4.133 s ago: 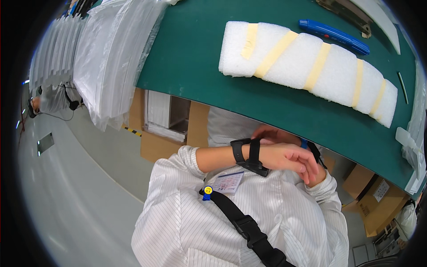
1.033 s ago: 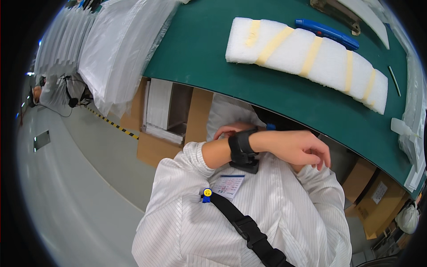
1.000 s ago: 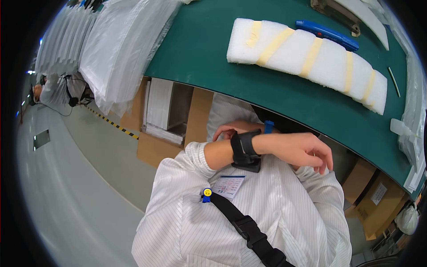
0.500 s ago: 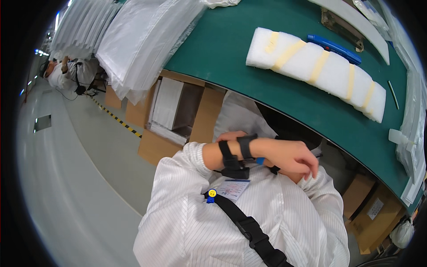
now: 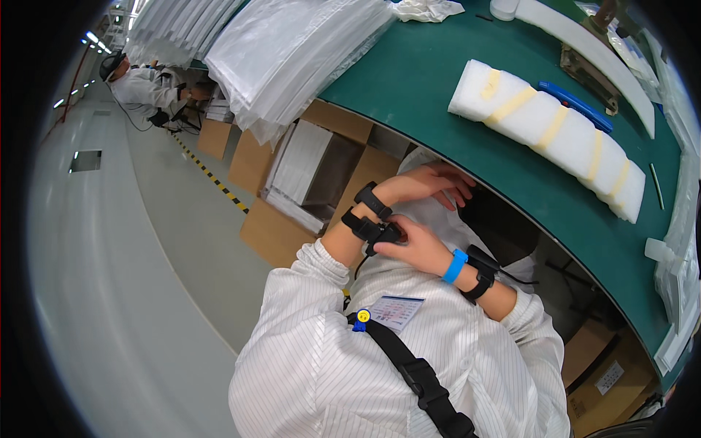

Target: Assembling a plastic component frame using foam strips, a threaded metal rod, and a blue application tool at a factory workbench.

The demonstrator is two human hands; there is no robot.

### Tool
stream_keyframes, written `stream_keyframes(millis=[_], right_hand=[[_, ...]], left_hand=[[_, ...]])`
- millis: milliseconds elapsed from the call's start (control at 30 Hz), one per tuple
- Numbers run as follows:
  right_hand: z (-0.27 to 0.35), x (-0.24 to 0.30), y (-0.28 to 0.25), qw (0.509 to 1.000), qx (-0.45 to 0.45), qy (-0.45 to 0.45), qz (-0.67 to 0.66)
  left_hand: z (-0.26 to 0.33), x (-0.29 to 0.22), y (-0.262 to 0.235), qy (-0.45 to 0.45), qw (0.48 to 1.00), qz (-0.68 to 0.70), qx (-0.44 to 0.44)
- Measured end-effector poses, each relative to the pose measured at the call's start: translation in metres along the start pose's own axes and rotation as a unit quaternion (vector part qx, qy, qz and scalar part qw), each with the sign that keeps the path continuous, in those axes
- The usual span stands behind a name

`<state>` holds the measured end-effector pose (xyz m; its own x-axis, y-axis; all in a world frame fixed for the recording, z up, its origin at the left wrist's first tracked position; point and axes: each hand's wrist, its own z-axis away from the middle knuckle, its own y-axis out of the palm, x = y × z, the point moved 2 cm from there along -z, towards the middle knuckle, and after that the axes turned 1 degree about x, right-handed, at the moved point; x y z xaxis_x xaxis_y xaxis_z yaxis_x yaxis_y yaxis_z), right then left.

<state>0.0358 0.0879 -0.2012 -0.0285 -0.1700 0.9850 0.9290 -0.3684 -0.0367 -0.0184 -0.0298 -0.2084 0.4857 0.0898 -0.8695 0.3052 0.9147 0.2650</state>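
My left hand (image 5: 431,182) reaches from its cuff to below the table edge, empty, its fingers apart and slightly bent. Two black bands are on that wrist; the lower one carries a small black device (image 5: 381,235). Crossing in front of my body, my right hand (image 5: 415,247) grips this device between thumb and fingers; the fingertips are partly hidden. On my right wrist are a blue band (image 5: 455,266) and a black strap with a device (image 5: 482,270), from which a thin dark cable runs.
On the green table (image 5: 409,95) lie a white foam piece (image 5: 551,135) with yellow tape strips, a blue tool (image 5: 577,104), a curved white part (image 5: 584,36) and stacked plastic-wrapped sheets (image 5: 292,55). An open cardboard box (image 5: 281,230) stands below. Another person (image 5: 142,87) sits far left.
My left hand has moved up toward the table edge, its fingers spreading. My right hand has come into view and taken hold of the device on my left wrist. The view has shifted left.
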Motion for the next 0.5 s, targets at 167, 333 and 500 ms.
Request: stream_keyframes(millis=[167, 333, 500], right_hand=[[-0.005, -0.016, 0.002, 0.994, 0.093, -0.020, -0.053], [-0.010, -0.038, 0.009, 0.988, 0.081, -0.059, -0.114], [-0.013, -0.047, -0.003, 0.995, 0.096, 0.014, 0.027]], left_hand=[[-0.010, 0.002, 0.018, -0.008, 0.994, 0.107, 0.033], [-0.017, -0.005, 0.035, -0.045, 0.929, 0.354, 0.101], [-0.031, 0.001, 0.041, -0.039, 0.914, 0.369, 0.167]])
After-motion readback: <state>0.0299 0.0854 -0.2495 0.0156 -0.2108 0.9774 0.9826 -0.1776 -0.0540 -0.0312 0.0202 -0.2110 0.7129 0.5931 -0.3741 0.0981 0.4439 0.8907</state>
